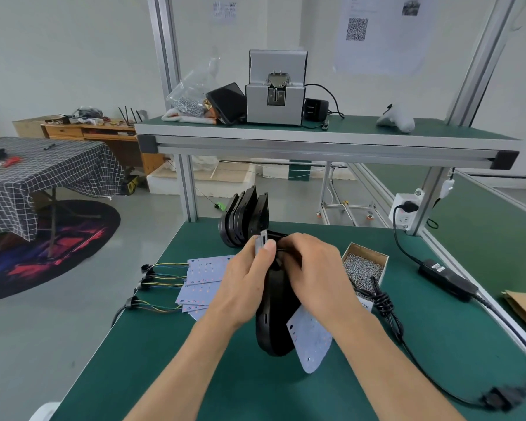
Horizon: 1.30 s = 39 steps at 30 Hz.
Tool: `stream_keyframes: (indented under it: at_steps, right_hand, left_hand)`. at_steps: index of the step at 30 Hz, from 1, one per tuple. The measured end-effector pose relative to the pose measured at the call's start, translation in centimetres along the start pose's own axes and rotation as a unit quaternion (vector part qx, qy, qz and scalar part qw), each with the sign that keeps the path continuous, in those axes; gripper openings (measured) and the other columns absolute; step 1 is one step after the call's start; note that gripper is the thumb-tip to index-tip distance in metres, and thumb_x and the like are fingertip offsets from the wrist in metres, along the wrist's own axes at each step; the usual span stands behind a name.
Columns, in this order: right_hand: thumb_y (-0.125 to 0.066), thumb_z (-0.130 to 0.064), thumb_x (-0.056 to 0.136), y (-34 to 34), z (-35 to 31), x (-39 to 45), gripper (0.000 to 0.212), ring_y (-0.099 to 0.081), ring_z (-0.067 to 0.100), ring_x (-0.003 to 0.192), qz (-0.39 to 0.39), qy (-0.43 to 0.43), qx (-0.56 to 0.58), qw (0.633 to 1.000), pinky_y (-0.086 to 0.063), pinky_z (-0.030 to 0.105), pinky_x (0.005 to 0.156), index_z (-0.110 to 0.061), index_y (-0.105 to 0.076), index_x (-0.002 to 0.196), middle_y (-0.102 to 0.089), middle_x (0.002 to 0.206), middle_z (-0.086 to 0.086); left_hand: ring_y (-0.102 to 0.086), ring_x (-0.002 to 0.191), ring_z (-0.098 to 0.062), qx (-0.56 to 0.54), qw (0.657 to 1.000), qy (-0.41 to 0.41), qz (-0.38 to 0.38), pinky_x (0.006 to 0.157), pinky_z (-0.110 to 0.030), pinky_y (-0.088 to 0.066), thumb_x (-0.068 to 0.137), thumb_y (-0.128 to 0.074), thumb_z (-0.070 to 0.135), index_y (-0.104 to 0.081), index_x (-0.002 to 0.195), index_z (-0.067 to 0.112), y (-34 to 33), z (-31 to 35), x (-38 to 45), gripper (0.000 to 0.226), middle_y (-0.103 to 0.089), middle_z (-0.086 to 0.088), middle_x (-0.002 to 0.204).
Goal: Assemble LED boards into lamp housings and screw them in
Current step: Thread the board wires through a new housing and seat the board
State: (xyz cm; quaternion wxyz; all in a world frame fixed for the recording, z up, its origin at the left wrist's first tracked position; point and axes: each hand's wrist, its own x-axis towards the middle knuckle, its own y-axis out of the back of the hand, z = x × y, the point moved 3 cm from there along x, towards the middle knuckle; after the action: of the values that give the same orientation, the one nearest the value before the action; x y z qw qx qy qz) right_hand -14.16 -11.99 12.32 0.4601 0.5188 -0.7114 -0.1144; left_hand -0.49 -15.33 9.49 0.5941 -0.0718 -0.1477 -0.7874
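**Both hands on the housing, centre frame**

At left centre I see spare boards fanned on the green bench, their wires trailing left. My left hand has its fingers curled round the upright black housing, thumb near its top. My right hand grips the same housing from the other side, and a board hangs below it. Behind them stand stacked housings. To the right sits a screw box.

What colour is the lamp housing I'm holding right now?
Black. The lamp housing shows plainly in the head view, standing on edge between both hands.
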Motion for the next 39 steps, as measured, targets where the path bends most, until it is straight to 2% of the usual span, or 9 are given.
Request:
stream_keyframes:
  at_steps: [8,12,17,22,25,28,31,34,39]
  right_hand:
    - [-0.060,-0.015,0.096,-0.6,-1.1,-0.4,0.014,-0.058,0.025,0.071,0.049,0.011,0.007,0.999,-0.049,0.044,0.069,-0.008,-0.068,0.087,-0.063,0.079,0.004]
    - [-0.063,-0.013,0.100,0.1,-1.5,-0.7,0.016,-0.065,0.009,0.089,0.021,0.016,0.065,0.998,-0.049,0.017,0.081,-0.020,-0.075,0.109,-0.073,0.099,-0.008]
    - [-0.071,-0.021,0.096,0.9,-1.0,-0.8,0.002,-0.067,0.013,0.085,0.056,-0.037,0.035,0.997,-0.054,0.036,0.079,-0.021,-0.072,0.097,-0.072,0.090,-0.010]
    - [-0.066,-0.021,0.097,0.8,-1.9,-1.4,0.010,-0.063,0.015,0.081,0.092,-0.034,0.029,0.995,-0.050,0.037,0.075,-0.023,-0.075,0.093,-0.068,0.087,-0.008]
    - [-0.058,-0.027,0.102,0.6,-1.4,-1.4,0.019,-0.058,0.005,0.089,-0.007,-0.061,0.083,0.995,-0.045,0.026,0.079,-0.030,-0.077,0.098,-0.061,0.091,-0.013]
    - [-0.056,-0.028,0.105,0.4,-0.9,-1.6,0.020,-0.053,0.001,0.094,-0.073,-0.048,0.036,0.996,-0.045,0.034,0.089,-0.035,-0.074,0.104,-0.052,0.091,-0.016]
    - [-0.064,-0.020,0.101,1.9,-0.3,-2.5,0.023,-0.061,0.000,0.100,0.037,-0.013,0.057,0.998,-0.046,0.023,0.091,-0.032,-0.077,0.115,-0.065,0.102,-0.017]
    - [-0.066,-0.023,0.099,3.7,2.2,-3.7,0.019,-0.060,-0.004,0.108,0.111,-0.059,0.088,0.988,-0.043,0.010,0.088,-0.029,-0.077,0.112,-0.066,0.109,-0.020]
    - [-0.071,-0.034,0.095,3.7,5.5,-5.1,0.016,-0.066,-0.006,0.094,-0.037,-0.162,0.108,0.980,-0.043,0.008,0.078,-0.035,-0.075,0.110,-0.074,0.096,-0.024]
  left_hand:
    - [-0.054,0.078,-0.014,0.072,0.996,-0.050,0.018,0.075,-0.039,-0.047,0.095,-0.039,0.066,-0.053,0.089,0.019,-0.2,0.9,-0.4,0.049,-0.059,-0.002,0.083]
    - [-0.061,0.101,-0.032,0.020,0.999,-0.035,0.017,0.095,-0.054,-0.050,0.096,-0.042,0.065,-0.060,0.103,0.012,0.7,1.0,-0.1,0.057,-0.067,-0.014,0.103]
    - [-0.059,0.103,-0.035,0.010,1.000,-0.024,0.009,0.098,-0.064,-0.046,0.096,-0.041,0.067,-0.057,0.108,0.008,0.0,1.1,-0.5,0.063,-0.063,-0.019,0.108]
    - [-0.056,0.093,-0.029,0.038,0.997,-0.069,-0.006,0.089,-0.053,-0.048,0.099,-0.039,0.063,-0.055,0.100,0.018,-0.8,1.6,-0.7,0.048,-0.061,-0.009,0.097]
    - [-0.059,0.099,-0.026,0.025,0.997,-0.075,0.002,0.094,-0.051,-0.048,0.100,-0.039,0.061,-0.057,0.104,0.015,-0.6,1.0,-0.7,0.050,-0.063,-0.010,0.102]
    - [-0.060,0.106,-0.032,-0.025,0.999,-0.032,-0.008,0.104,-0.060,-0.044,0.099,-0.043,0.062,-0.060,0.106,0.012,-0.8,0.4,-0.4,0.054,-0.064,-0.016,0.108]
    - [-0.065,0.106,-0.026,-0.105,0.994,0.022,-0.007,0.107,-0.064,-0.042,0.095,-0.046,0.065,-0.067,0.108,0.009,-1.0,0.3,-0.1,0.061,-0.071,-0.009,0.109]
    - [-0.058,0.134,-0.033,-0.208,0.972,0.104,-0.033,0.119,-0.056,-0.035,0.090,-0.048,0.072,-0.065,0.134,0.007,-0.4,-0.7,0.2,0.080,-0.066,-0.016,0.137]
    - [-0.044,0.147,-0.026,-0.255,0.959,0.124,-0.001,0.125,-0.052,-0.027,0.074,-0.059,0.079,-0.049,0.152,0.015,0.7,-1.8,0.4,0.102,-0.051,-0.006,0.156]
